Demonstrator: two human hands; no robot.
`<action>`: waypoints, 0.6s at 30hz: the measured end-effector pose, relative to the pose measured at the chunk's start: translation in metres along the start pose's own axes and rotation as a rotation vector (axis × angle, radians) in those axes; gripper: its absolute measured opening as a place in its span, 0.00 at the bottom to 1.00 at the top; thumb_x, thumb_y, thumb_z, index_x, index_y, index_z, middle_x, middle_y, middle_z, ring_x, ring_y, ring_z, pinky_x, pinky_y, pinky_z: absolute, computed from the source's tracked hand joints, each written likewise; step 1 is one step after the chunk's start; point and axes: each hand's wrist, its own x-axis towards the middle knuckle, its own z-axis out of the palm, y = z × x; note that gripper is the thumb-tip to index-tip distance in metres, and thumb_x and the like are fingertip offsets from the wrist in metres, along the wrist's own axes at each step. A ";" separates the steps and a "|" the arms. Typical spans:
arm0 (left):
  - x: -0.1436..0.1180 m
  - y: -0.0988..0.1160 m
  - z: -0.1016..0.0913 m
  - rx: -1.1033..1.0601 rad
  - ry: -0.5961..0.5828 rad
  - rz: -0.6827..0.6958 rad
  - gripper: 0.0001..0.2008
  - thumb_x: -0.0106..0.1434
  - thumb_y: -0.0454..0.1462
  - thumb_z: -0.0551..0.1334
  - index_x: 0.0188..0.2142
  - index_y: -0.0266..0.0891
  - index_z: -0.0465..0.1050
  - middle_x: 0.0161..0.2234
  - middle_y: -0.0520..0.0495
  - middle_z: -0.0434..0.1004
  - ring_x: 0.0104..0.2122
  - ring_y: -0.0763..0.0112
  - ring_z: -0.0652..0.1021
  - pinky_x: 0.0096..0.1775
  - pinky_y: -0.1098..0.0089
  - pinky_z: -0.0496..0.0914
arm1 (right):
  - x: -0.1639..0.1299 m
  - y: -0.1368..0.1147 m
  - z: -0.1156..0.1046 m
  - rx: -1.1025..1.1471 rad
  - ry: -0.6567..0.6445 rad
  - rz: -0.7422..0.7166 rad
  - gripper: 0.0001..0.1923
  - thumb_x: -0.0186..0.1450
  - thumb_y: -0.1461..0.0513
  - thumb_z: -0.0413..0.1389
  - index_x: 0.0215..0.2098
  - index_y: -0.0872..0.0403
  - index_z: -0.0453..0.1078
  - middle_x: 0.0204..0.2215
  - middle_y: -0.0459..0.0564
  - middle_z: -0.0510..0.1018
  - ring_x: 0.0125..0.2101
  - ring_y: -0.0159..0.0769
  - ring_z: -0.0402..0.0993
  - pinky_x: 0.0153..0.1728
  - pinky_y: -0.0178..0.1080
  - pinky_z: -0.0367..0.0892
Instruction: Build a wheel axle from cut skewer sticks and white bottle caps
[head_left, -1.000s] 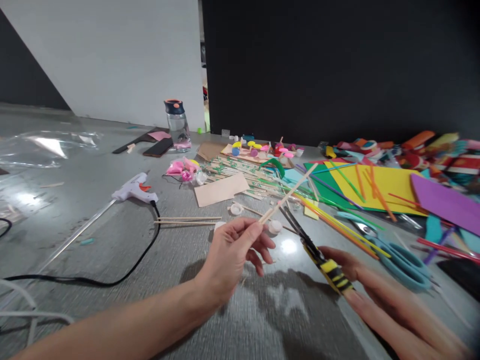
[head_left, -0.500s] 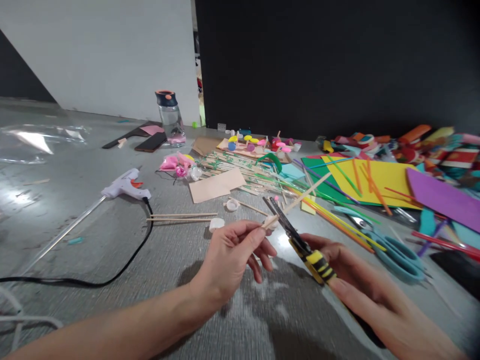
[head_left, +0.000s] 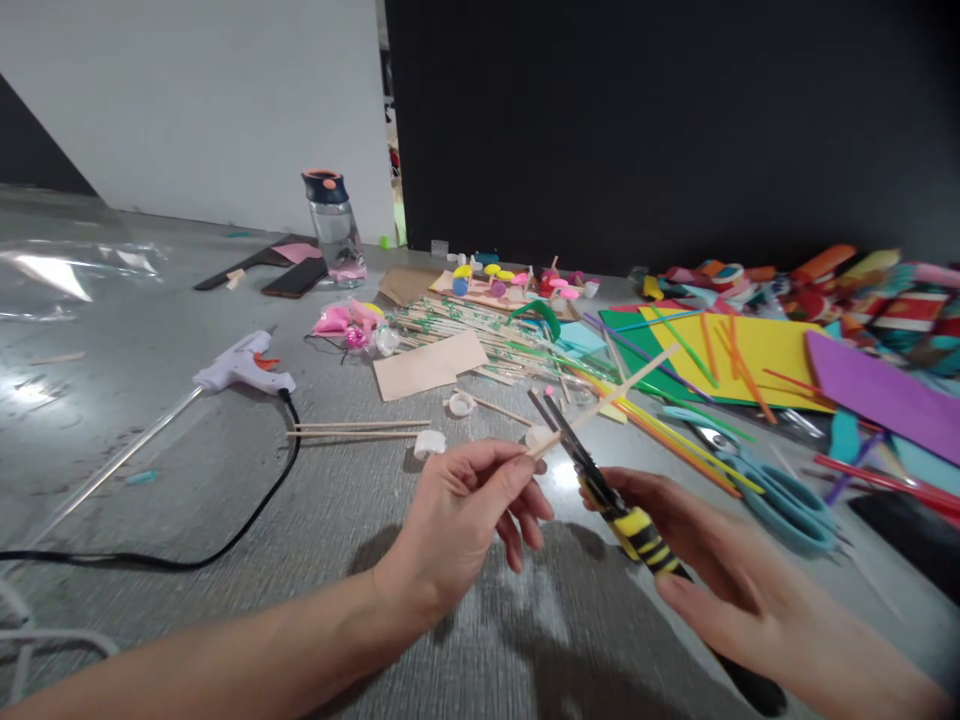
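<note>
No text, label, brand or number can be read anywhere. The bottle [head_left: 334,226] far on the left, the glue gun [head_left: 241,367], the scissors [head_left: 780,494] on the right and the striped cutter [head_left: 611,500] bear no legible marks. The red packets [head_left: 911,312] far right carry printing too blurred to make out.

Views: 1, head-worn.
Facing: forward and down across grey floor [head_left: 187,480] toward black wall [head_left: 675,130].
Range: close over hands.
</note>
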 end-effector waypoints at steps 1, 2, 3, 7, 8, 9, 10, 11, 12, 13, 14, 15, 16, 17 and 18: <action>0.000 0.000 0.000 0.001 -0.003 -0.001 0.08 0.62 0.38 0.65 0.31 0.33 0.76 0.21 0.51 0.77 0.16 0.78 0.74 0.14 0.81 0.68 | -0.002 0.001 0.001 0.004 -0.001 0.037 0.28 0.73 0.52 0.52 0.69 0.41 0.51 0.68 0.51 0.59 0.67 0.44 0.57 0.65 0.50 0.56; -0.001 0.001 0.000 0.001 -0.003 -0.001 0.08 0.62 0.38 0.65 0.31 0.33 0.76 0.21 0.51 0.77 0.16 0.78 0.74 0.14 0.81 0.68 | -0.004 0.001 0.003 0.003 0.005 0.075 0.29 0.73 0.51 0.52 0.69 0.41 0.50 0.69 0.51 0.58 0.67 0.45 0.55 0.66 0.52 0.54; -0.001 0.001 0.001 0.001 -0.001 -0.003 0.08 0.62 0.38 0.65 0.31 0.33 0.76 0.21 0.51 0.77 0.16 0.78 0.74 0.14 0.81 0.68 | -0.006 0.001 0.004 -0.004 0.016 0.114 0.31 0.73 0.49 0.52 0.70 0.42 0.49 0.70 0.51 0.56 0.68 0.46 0.54 0.66 0.55 0.52; -0.002 0.002 0.002 0.001 0.000 -0.025 0.08 0.62 0.37 0.65 0.30 0.33 0.75 0.21 0.51 0.77 0.15 0.78 0.73 0.14 0.81 0.68 | -0.004 -0.004 0.008 -0.061 0.060 0.203 0.37 0.69 0.45 0.55 0.70 0.48 0.51 0.69 0.57 0.57 0.67 0.53 0.55 0.66 0.61 0.49; -0.002 0.002 0.003 -0.002 -0.004 -0.032 0.08 0.62 0.38 0.65 0.30 0.34 0.75 0.21 0.51 0.77 0.15 0.78 0.73 0.14 0.81 0.67 | -0.003 -0.005 0.008 -0.071 0.066 0.209 0.38 0.69 0.44 0.55 0.70 0.50 0.52 0.68 0.59 0.58 0.66 0.55 0.56 0.66 0.62 0.50; -0.002 0.002 0.003 -0.003 -0.008 -0.040 0.08 0.62 0.38 0.65 0.30 0.34 0.75 0.21 0.51 0.76 0.15 0.78 0.73 0.14 0.81 0.67 | -0.002 -0.006 0.007 -0.078 0.066 0.216 0.39 0.68 0.43 0.55 0.70 0.51 0.53 0.68 0.60 0.59 0.66 0.56 0.57 0.65 0.63 0.51; -0.002 0.002 0.003 -0.003 -0.010 -0.047 0.08 0.62 0.38 0.64 0.30 0.33 0.75 0.21 0.51 0.76 0.15 0.79 0.73 0.14 0.81 0.67 | -0.001 -0.006 0.007 -0.086 0.067 0.223 0.40 0.68 0.42 0.54 0.69 0.52 0.54 0.67 0.61 0.60 0.65 0.57 0.58 0.64 0.64 0.53; -0.002 0.001 0.003 -0.003 -0.011 -0.053 0.08 0.62 0.38 0.64 0.30 0.33 0.75 0.21 0.51 0.76 0.15 0.79 0.73 0.14 0.82 0.67 | 0.000 -0.006 0.006 -0.096 0.066 0.229 0.40 0.67 0.41 0.54 0.69 0.52 0.55 0.67 0.61 0.61 0.64 0.57 0.60 0.64 0.64 0.54; -0.002 0.001 0.003 -0.002 -0.011 -0.059 0.08 0.62 0.38 0.64 0.30 0.34 0.75 0.21 0.51 0.76 0.15 0.79 0.73 0.14 0.82 0.67 | 0.000 -0.006 0.006 -0.108 0.067 0.230 0.40 0.67 0.40 0.53 0.69 0.53 0.56 0.66 0.61 0.62 0.64 0.58 0.61 0.63 0.64 0.56; -0.003 0.001 0.003 0.000 -0.013 -0.061 0.08 0.62 0.38 0.64 0.30 0.34 0.75 0.21 0.51 0.76 0.14 0.79 0.73 0.13 0.82 0.66 | 0.001 -0.007 0.005 -0.126 0.069 0.228 0.40 0.67 0.40 0.53 0.68 0.53 0.57 0.65 0.61 0.64 0.63 0.57 0.63 0.62 0.63 0.58; -0.003 0.001 0.003 0.002 -0.014 -0.062 0.08 0.62 0.38 0.65 0.30 0.34 0.75 0.20 0.51 0.76 0.14 0.79 0.73 0.13 0.82 0.66 | 0.001 -0.007 0.005 -0.151 0.074 0.222 0.39 0.67 0.40 0.53 0.68 0.53 0.58 0.64 0.61 0.65 0.62 0.57 0.64 0.62 0.63 0.60; -0.003 0.001 0.004 0.005 -0.015 -0.064 0.08 0.62 0.38 0.65 0.29 0.34 0.75 0.20 0.51 0.76 0.14 0.79 0.72 0.13 0.82 0.66 | 0.001 -0.008 0.004 -0.184 0.086 0.209 0.39 0.67 0.40 0.53 0.68 0.53 0.59 0.63 0.61 0.67 0.61 0.56 0.66 0.61 0.62 0.62; -0.004 0.000 0.004 0.009 -0.014 -0.068 0.09 0.62 0.38 0.65 0.29 0.34 0.75 0.20 0.51 0.76 0.14 0.79 0.72 0.13 0.82 0.65 | 0.001 -0.009 0.004 -0.224 0.097 0.194 0.38 0.67 0.41 0.52 0.67 0.53 0.60 0.62 0.60 0.68 0.60 0.56 0.68 0.60 0.61 0.64; -0.004 0.000 0.004 0.015 -0.015 -0.072 0.09 0.62 0.39 0.65 0.29 0.34 0.75 0.20 0.51 0.76 0.14 0.79 0.72 0.13 0.82 0.65 | 0.001 -0.010 0.003 -0.267 0.105 0.177 0.37 0.67 0.41 0.52 0.67 0.53 0.61 0.61 0.60 0.70 0.58 0.56 0.69 0.58 0.60 0.66; -0.004 0.000 0.005 0.020 -0.014 -0.079 0.09 0.61 0.39 0.65 0.28 0.34 0.75 0.20 0.51 0.76 0.14 0.79 0.72 0.13 0.82 0.65 | 0.002 -0.012 0.003 -0.312 0.112 0.157 0.37 0.67 0.42 0.52 0.66 0.53 0.62 0.60 0.60 0.71 0.57 0.56 0.71 0.57 0.59 0.68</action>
